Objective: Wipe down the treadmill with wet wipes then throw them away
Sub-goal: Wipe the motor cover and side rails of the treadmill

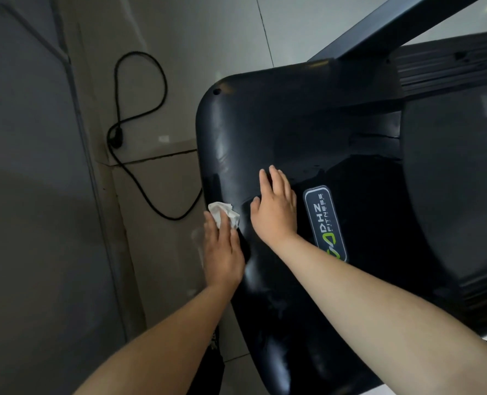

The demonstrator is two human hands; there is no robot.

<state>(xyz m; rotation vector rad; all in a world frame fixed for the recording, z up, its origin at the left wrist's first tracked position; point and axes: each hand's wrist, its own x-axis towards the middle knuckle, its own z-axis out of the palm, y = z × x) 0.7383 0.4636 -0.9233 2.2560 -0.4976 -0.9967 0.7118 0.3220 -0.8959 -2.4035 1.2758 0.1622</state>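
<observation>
Both forearms reach forward and down over the front of the treadmill point(293, 124). The left hand point(222, 249) lies palm down at the left edge of the glossy black hood, its fingers bent over a wet wipe point(225, 213) and gripping it against that edge. The wipe is white and crumpled into a small wad, and most of it sticks out past the fingertips. The right hand point(276, 209) rests flat on top of the hood just beside the left one, open, with straight fingers close together and the thumb out to the left; it holds nothing. Just right of its wrist sits an oval brand badge point(325, 223) with white and green lettering. A black power cable point(139, 132) loops across the tiled floor point(179, 38) to the left of the machine.
</observation>
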